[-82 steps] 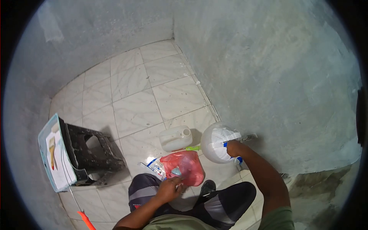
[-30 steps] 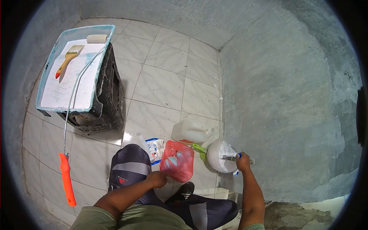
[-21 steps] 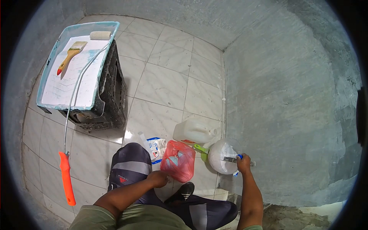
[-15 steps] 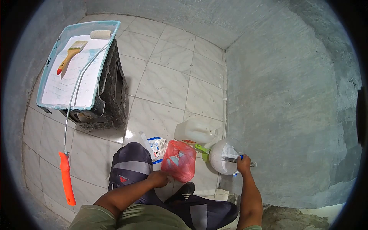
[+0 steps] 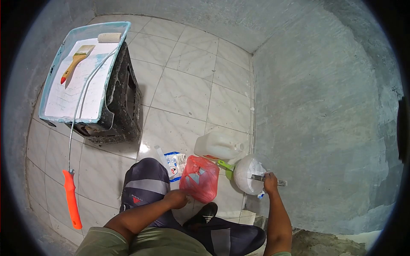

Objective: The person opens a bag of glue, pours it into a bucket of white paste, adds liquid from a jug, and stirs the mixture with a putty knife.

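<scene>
My left hand (image 5: 176, 199) is closed at the lower left edge of a translucent red plastic bag (image 5: 200, 177) with something light inside; the fingertips are partly hidden. My right hand (image 5: 270, 183) grips a flat, narrow grey scraper (image 5: 258, 177), smeared with white, which sticks out on both sides of the fingers. The scraper lies across a round white container (image 5: 244, 178) holding white material and crumpled wrapping. A green-handled tool (image 5: 225, 165) rests against the container's left side.
Behind lies a translucent plastic jug (image 5: 218, 145). A blue-and-white packet (image 5: 174, 164) is by my knee. At left, a paint tray (image 5: 46, 98) with a brush (image 5: 77, 64) and orange-handled roller (image 5: 72, 198) sits on a black stool (image 5: 128, 98). A grey wall (image 5: 316, 128) stands close on the right.
The scraper and my right hand have shifted very slightly over the round container. My left hand stays at the red bag. The view has moved a little, so the tray appears farther left.
</scene>
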{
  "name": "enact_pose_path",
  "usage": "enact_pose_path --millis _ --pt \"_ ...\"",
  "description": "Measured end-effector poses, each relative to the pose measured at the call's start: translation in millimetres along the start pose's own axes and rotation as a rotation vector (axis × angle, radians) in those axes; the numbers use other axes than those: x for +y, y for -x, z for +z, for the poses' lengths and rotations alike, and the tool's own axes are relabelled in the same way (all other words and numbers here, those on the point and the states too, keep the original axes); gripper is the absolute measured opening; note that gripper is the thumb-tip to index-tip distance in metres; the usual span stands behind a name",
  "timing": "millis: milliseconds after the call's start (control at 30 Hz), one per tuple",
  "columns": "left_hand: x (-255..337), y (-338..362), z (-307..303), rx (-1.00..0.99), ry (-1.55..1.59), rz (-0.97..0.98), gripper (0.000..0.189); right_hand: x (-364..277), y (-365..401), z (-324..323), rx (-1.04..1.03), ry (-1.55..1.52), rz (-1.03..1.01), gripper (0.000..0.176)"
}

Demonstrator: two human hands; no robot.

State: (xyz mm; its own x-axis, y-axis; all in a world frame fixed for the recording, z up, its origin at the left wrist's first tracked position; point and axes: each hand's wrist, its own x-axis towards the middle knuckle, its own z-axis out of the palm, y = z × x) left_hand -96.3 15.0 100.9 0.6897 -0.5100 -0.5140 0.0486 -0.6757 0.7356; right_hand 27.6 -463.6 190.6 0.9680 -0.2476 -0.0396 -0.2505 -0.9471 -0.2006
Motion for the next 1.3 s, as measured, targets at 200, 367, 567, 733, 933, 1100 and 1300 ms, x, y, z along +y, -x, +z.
enact_pose_path --millis 200,367,567,733,933,1100,1300 --pt "4 0 -2 -0.01 0.037 -0.014 0.045 7 5 5 -0.072 -0.121 0.104 0.03" --pt "2 -5 5 0.055 0.027 0.037 0.042 -3 22 -19 -0.275 0.111 -0.036 0.032" --pt "56 -44 36 0.255 0.076 0.458 0.034 4 45 -37 -0.16 0.014 -0.247 0.035" --pt "175 -107 17 0.605 -0.072 0.785 0.063 -6 42 -38 -0.197 0.107 -0.258 0.027" --pt "211 -147 6 0.421 -0.083 0.448 0.11 -5 21 -21 -0.188 0.154 -0.573 0.019" --pt "206 -167 22 0.481 -0.177 0.454 0.102 26 5 12 -0.532 0.44 -0.517 0.021" --pt "203 -172 22 0.557 -0.299 0.413 0.085 20 -1 14 -0.748 0.676 -0.486 0.018"
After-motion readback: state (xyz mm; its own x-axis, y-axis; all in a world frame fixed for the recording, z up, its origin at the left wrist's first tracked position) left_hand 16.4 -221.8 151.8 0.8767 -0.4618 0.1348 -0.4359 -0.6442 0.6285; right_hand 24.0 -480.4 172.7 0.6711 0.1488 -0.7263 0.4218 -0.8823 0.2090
